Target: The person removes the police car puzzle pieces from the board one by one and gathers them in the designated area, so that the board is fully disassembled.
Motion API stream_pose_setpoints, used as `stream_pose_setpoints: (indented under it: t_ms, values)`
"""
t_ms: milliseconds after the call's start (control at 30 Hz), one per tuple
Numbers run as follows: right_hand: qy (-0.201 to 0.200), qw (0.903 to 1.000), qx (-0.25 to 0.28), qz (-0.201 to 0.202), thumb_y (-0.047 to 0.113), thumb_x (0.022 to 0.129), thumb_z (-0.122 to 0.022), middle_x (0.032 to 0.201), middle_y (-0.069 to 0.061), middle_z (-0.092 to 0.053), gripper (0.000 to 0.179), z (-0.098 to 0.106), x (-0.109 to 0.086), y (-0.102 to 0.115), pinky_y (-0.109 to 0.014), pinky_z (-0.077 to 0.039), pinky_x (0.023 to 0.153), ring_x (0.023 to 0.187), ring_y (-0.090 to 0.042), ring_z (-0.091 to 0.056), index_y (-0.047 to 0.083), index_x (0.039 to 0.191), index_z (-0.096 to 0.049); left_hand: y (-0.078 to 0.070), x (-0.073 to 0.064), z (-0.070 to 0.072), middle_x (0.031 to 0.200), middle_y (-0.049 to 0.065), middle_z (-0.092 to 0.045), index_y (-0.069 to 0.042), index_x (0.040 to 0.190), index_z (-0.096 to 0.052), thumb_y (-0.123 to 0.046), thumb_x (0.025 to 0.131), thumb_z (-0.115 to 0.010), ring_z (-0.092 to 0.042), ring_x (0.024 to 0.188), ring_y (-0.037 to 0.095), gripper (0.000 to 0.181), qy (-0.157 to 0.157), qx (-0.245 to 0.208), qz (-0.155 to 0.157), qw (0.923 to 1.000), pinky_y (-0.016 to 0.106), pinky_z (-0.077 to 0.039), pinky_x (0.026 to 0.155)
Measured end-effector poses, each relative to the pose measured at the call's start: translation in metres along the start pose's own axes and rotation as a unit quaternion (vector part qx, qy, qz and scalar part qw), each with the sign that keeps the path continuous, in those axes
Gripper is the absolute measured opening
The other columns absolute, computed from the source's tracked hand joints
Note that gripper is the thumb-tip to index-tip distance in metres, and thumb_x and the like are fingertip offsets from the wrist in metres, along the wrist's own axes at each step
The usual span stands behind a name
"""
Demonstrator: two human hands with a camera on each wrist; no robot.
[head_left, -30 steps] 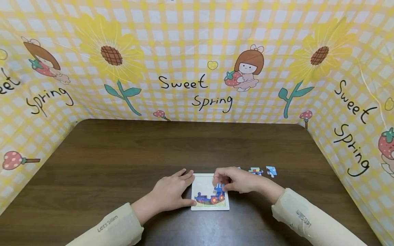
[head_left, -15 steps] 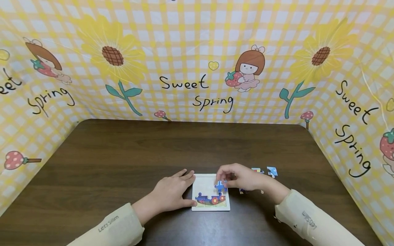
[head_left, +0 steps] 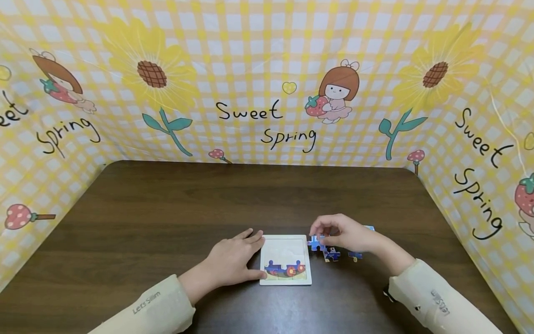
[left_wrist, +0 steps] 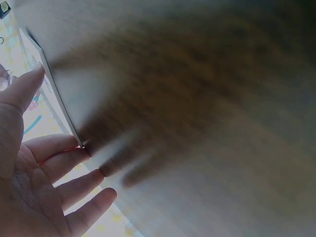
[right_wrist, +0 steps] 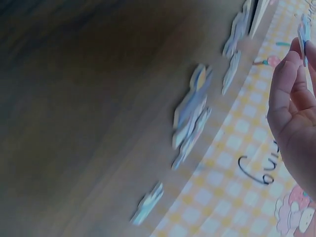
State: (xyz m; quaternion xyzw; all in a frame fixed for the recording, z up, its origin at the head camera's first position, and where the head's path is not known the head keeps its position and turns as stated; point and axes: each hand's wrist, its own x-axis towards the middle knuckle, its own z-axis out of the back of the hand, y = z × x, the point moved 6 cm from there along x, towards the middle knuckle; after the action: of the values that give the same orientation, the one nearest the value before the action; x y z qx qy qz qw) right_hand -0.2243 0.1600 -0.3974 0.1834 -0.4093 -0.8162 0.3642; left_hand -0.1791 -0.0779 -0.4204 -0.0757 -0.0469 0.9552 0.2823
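A blue puzzle piece (head_left: 315, 243) is pinched between the thumb and fingers of my right hand (head_left: 342, 233), just right of the puzzle tray. In the right wrist view the pinched piece shows edge-on at the upper right. The white-framed puzzle tray (head_left: 285, 283) lies flat; its bottom row carries joined pieces (head_left: 288, 270) with blue, red and yellow printing, and its upper part is bare white. My left hand (head_left: 233, 260) rests at the tray's left edge with spread fingers, the thumb at the lower left corner. In the left wrist view the fingertips touch the tray's edge (left_wrist: 61, 106).
Loose puzzle pieces lie right of the tray: a dark blue one (head_left: 332, 254), another (head_left: 355, 255) below my right wrist, and a light blue one (head_left: 369, 228) partly behind the hand. A yellow checked cloth (head_left: 250, 69) surrounds the brown table (head_left: 200, 199) at the back and sides.
My right hand has lifted away from the tray's right side and moved right with the blue puzzle piece, now over the loose pieces. My left hand has stayed at the tray's edge.
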Motion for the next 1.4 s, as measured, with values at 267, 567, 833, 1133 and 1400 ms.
stream_pose_setpoints:
  t_ms: [267, 567, 833, 1133, 1400]
  values:
    - [-0.037, 0.9990, -0.004, -0.024, 0.004, 0.093, -0.066, 0.100, -0.006, -0.070, 0.016, 0.021, -0.022, -0.009, -0.028, -0.054, 0.080, 0.089, -0.010, -0.060, 0.008, 0.108, -0.068, 0.001, 0.001, 0.001, 0.153, 0.006, -0.049, -0.012, 0.145, -0.053, -0.067, 0.082, -0.067, -0.045, 0.142, 0.030, 0.085, -0.001, 0.003, -0.002, 1.0000, 0.050, -0.056, 0.089]
    - [-0.088, 0.9961, -0.008, -0.009, 0.003, 0.093, -0.066, 0.097, -0.005, -0.070, 0.016, 0.042, -0.051, -0.016, -0.026, -0.053, 0.077, 0.087, -0.008, -0.062, 0.005, 0.109, -0.069, 0.002, 0.002, 0.003, 0.153, 0.005, -0.048, -0.013, 0.145, -0.053, -0.068, 0.082, -0.066, -0.044, 0.143, 0.029, 0.085, -0.001, 0.004, -0.001, 1.0000, 0.050, -0.055, 0.090]
    - [-0.113, 0.9935, -0.005, -0.015, -0.001, 0.092, -0.065, 0.092, -0.002, -0.068, 0.016, 0.055, -0.073, -0.021, -0.024, -0.051, 0.071, 0.081, -0.009, -0.061, 0.002, 0.108, -0.069, 0.002, 0.002, 0.002, 0.153, 0.004, -0.048, -0.013, 0.145, -0.053, -0.068, 0.081, -0.066, -0.044, 0.143, 0.028, 0.085, 0.000, 0.002, 0.002, 1.0000, 0.050, -0.055, 0.092]
    - [-0.110, 0.9932, 0.003, -0.038, 0.000, 0.093, -0.064, 0.091, -0.001, -0.066, 0.017, 0.060, -0.094, -0.032, -0.023, -0.052, 0.067, 0.079, -0.008, -0.060, -0.002, 0.110, -0.067, 0.001, 0.000, 0.001, 0.153, 0.005, -0.048, -0.012, 0.145, -0.052, -0.068, 0.082, -0.067, -0.044, 0.143, 0.028, 0.086, 0.000, -0.002, 0.002, 1.0000, 0.048, -0.056, 0.090]
    - [-0.073, 0.9955, 0.006, -0.060, 0.000, 0.095, -0.061, 0.101, -0.010, -0.069, 0.018, 0.060, -0.104, -0.043, -0.024, -0.052, 0.066, 0.078, -0.005, -0.059, -0.005, 0.111, -0.065, 0.000, 0.000, 0.001, 0.153, 0.004, -0.048, -0.013, 0.145, -0.052, -0.068, 0.081, -0.067, -0.044, 0.143, 0.028, 0.086, 0.001, -0.001, 0.003, 1.0000, 0.050, -0.055, 0.092]
